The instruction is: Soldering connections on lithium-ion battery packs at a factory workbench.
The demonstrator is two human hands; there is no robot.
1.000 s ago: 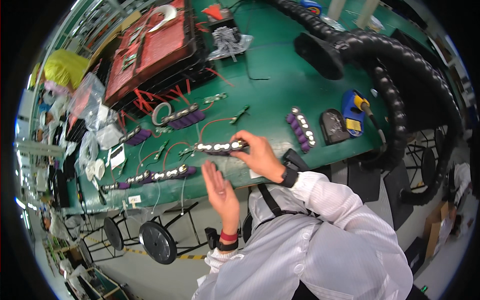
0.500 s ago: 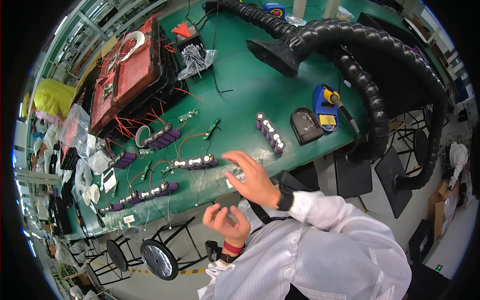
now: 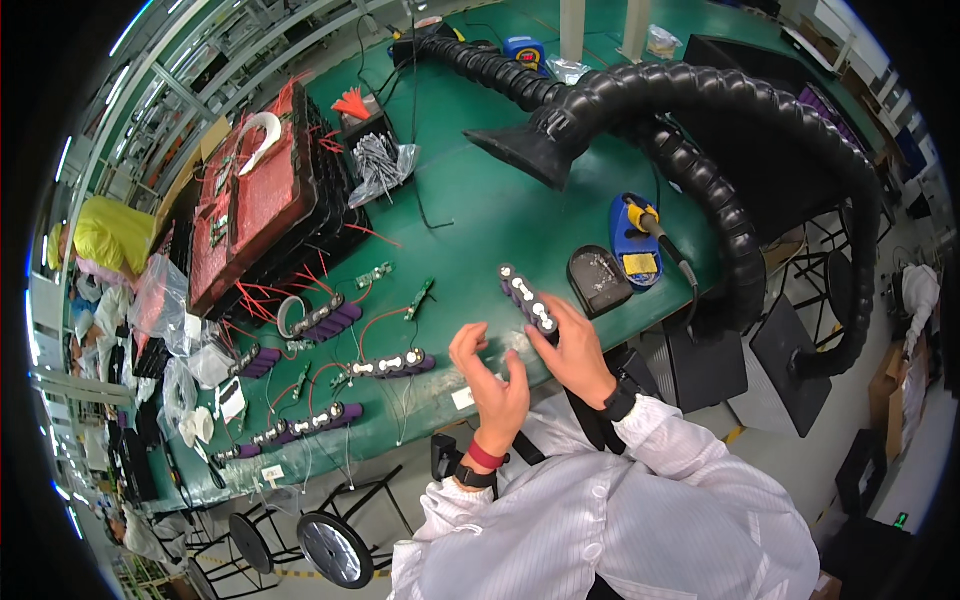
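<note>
My right hand (image 3: 577, 352) grips the near end of a purple battery pack (image 3: 523, 293), a row of cells with white-silver tabs across their tops. The pack's far end points away to the upper left. My left hand (image 3: 494, 388) is raised just left of it, thumb and fingers apart and nothing between them. Further left, another battery pack (image 3: 392, 364) lies on the green table (image 3: 455, 262). A small green circuit board (image 3: 420, 299) is beyond that pack, with a red wire running from it.
A soldering iron (image 3: 645, 218) rests in its blue stand, beside a black scoop-shaped tray (image 3: 598, 280). A black fume hose (image 3: 690, 92) arches over the right side. At the far left sits a large red-topped case (image 3: 255, 175) with loose red wires, near more battery packs (image 3: 325, 318).
My right hand has reached forward and right and taken hold of the battery pack's near end. My left hand has moved up and right, above the table's near edge. The view has shifted slightly.
</note>
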